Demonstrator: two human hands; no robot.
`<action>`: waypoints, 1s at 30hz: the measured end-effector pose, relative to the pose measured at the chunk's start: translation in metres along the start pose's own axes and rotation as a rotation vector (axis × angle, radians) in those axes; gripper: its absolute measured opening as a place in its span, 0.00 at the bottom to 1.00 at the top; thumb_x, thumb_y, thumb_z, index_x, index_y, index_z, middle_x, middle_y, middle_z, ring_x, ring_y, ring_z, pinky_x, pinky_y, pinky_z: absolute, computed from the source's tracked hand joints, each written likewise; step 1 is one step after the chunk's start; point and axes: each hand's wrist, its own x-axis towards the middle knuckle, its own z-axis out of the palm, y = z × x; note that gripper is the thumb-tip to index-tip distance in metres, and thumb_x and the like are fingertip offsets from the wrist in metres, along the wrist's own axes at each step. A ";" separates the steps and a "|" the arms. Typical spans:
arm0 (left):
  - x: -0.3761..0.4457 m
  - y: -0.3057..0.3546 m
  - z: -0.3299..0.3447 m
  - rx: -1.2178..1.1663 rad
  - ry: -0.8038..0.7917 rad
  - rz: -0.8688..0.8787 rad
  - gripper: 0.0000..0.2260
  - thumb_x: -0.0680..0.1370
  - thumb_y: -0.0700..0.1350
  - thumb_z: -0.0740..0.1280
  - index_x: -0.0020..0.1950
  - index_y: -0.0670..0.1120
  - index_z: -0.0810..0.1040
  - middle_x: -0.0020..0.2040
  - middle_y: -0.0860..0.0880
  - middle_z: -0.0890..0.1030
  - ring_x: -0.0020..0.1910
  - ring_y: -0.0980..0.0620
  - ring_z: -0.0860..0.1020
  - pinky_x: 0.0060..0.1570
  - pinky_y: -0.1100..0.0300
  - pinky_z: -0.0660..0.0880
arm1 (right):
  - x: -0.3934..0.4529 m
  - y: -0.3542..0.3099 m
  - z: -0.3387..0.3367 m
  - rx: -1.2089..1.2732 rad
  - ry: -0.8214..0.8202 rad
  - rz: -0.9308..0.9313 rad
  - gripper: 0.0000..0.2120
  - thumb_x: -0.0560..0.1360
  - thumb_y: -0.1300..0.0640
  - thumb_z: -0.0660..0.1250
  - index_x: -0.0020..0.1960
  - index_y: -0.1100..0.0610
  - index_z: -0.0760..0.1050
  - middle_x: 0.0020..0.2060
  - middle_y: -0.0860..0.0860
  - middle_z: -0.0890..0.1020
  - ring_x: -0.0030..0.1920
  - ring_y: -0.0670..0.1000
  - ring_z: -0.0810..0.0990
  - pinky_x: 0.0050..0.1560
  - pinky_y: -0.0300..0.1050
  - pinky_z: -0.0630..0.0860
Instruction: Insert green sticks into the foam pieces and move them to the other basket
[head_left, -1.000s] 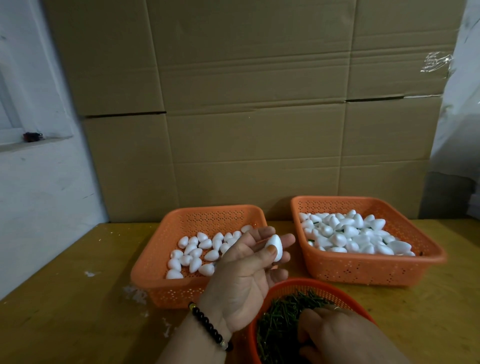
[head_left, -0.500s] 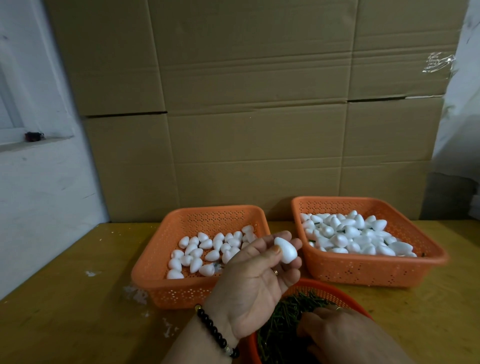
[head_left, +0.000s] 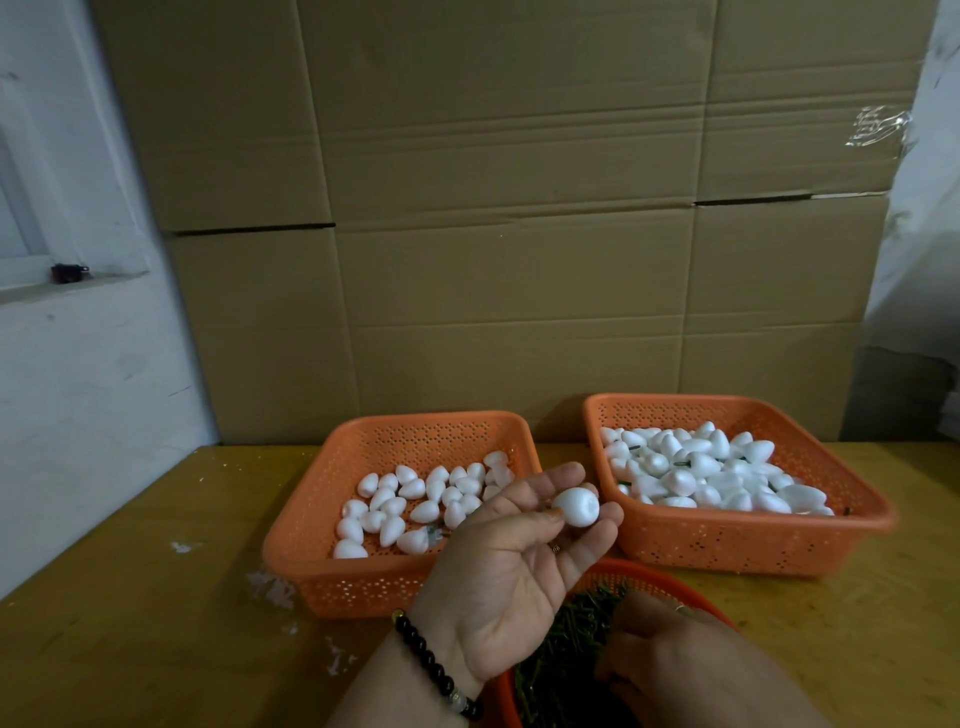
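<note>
I see my left hand (head_left: 511, 566) raised palm-up over the yellow wooden table (head_left: 119, 623), a black beaded bracelet (head_left: 434, 667) at the wrist. It pinches a single white egg-shaped foam piece (head_left: 575, 506) between the thumb tip and the upper fingers, the blunt end turned toward me. That piece sits in the gap between the two rectangular baskets, above the near round one.

My right hand (head_left: 670, 660) is low at the bottom edge, back of the hand up, its fingers dipped into the round orange plastic basket (head_left: 670, 582) of short green sticks (head_left: 566, 649). The fingertips are buried in the pile — I cannot tell whether they grip a stick or lie loose.

To the left of the held piece sits a rectangular orange perforated basket (head_left: 395, 587) with a thin layer of plain white foam pieces (head_left: 415, 499) on its floor. To the right, a second orange perforated basket (head_left: 753, 540) is heaped with white foam pieces (head_left: 711, 473), dark green stick ends (head_left: 680, 462) showing between some of them. The two baskets stand side by side, apart from each other, against a wall of brown cardboard boxes (head_left: 493, 208). White foam crumbs (head_left: 270, 587) lie scattered on the table by the left basket.
</note>
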 end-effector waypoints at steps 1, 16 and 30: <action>0.000 0.000 0.000 0.008 -0.005 -0.001 0.13 0.69 0.29 0.62 0.50 0.33 0.82 0.49 0.35 0.82 0.52 0.36 0.81 0.43 0.53 0.82 | -0.001 0.000 0.000 0.007 0.048 -0.002 0.15 0.48 0.41 0.82 0.30 0.40 0.80 0.30 0.41 0.75 0.29 0.40 0.77 0.24 0.30 0.71; -0.001 -0.004 -0.001 0.092 0.028 -0.051 0.13 0.70 0.31 0.66 0.53 0.38 0.79 0.46 0.39 0.82 0.43 0.44 0.82 0.38 0.56 0.81 | -0.008 0.002 -0.018 0.041 0.190 0.020 0.12 0.52 0.46 0.82 0.30 0.42 0.80 0.30 0.44 0.72 0.30 0.42 0.76 0.21 0.33 0.70; 0.002 -0.009 -0.004 0.092 0.079 -0.067 0.14 0.74 0.47 0.65 0.51 0.39 0.84 0.40 0.44 0.80 0.35 0.52 0.77 0.34 0.59 0.78 | -0.006 0.011 -0.026 0.379 0.444 -0.040 0.06 0.69 0.51 0.75 0.45 0.42 0.83 0.40 0.39 0.81 0.41 0.36 0.80 0.40 0.34 0.77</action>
